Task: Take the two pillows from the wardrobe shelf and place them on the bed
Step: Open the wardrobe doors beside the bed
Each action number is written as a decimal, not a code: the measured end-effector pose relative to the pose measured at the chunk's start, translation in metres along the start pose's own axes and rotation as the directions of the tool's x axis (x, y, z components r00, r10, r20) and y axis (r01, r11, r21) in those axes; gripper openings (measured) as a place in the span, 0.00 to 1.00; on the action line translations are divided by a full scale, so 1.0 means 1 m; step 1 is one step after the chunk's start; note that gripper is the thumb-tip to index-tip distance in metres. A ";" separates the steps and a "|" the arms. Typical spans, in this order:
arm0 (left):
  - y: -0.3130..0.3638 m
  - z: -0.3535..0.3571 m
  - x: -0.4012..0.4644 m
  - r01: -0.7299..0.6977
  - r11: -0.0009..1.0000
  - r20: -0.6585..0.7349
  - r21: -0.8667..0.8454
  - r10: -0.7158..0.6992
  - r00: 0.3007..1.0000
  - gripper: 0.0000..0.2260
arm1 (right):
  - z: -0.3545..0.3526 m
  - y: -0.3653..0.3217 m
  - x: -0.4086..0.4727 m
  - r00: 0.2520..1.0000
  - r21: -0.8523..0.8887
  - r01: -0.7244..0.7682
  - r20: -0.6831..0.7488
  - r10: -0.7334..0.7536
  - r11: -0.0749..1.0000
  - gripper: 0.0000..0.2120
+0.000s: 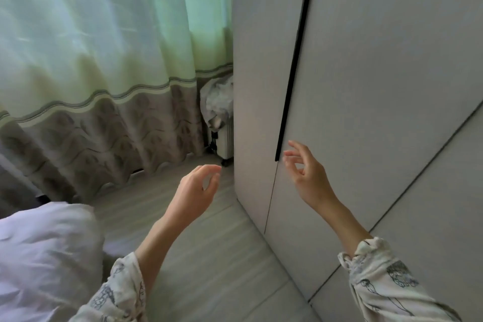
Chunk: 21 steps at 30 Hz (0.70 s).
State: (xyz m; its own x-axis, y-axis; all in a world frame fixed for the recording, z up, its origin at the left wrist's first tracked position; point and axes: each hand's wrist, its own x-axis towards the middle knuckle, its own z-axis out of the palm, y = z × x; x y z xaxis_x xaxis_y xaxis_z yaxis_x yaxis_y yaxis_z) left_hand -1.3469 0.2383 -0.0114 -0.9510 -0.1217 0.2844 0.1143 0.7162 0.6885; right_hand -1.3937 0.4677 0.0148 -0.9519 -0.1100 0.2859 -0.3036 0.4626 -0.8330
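Note:
A tall pale grey wardrobe [366, 73] fills the right side, its doors closed, with a long black handle strip [295, 60] running down the door edge. My right hand [308, 175] is raised in front of the door just below the strip's lower end, fingers apart and empty. My left hand [198, 188] hovers over the floor left of the wardrobe corner, fingers loosely curled and holding nothing. White bedding [44, 256] on the bed shows at the lower left. No pillow and no shelf are visible; the closed doors hide the inside.
A green curtain [104, 47] with a patterned grey hem hangs along the left and back. A white radiator heater [226, 141] with crumpled cloth on top stands between curtain and wardrobe. Grey floor [209, 256] lies between bed and wardrobe.

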 end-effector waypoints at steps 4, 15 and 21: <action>-0.020 -0.013 0.095 -0.041 0.998 0.039 -0.055 0.044 0.998 0.10 | 0.016 -0.006 0.066 0.997 -0.087 0.002 -0.076 -0.009 0.996 0.18; 0.017 0.035 0.268 -0.171 0.928 0.240 -0.331 0.258 0.936 0.16 | -0.034 -0.026 0.207 0.907 -0.500 0.050 -0.340 -0.249 0.865 0.19; 0.082 0.055 0.362 -0.243 0.856 0.190 -0.456 0.360 0.913 0.16 | -0.050 -0.026 0.276 0.819 -0.905 -0.151 -0.339 -0.463 0.397 0.25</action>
State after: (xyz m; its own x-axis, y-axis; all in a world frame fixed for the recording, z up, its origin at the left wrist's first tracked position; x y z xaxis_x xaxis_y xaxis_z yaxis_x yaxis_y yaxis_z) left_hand -1.6976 0.2908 0.1115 -0.8820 0.2771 0.3812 0.4598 0.3292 0.8248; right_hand -1.6469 0.4691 0.1389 -0.6247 -0.0059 0.7809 0.0598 0.9967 0.0553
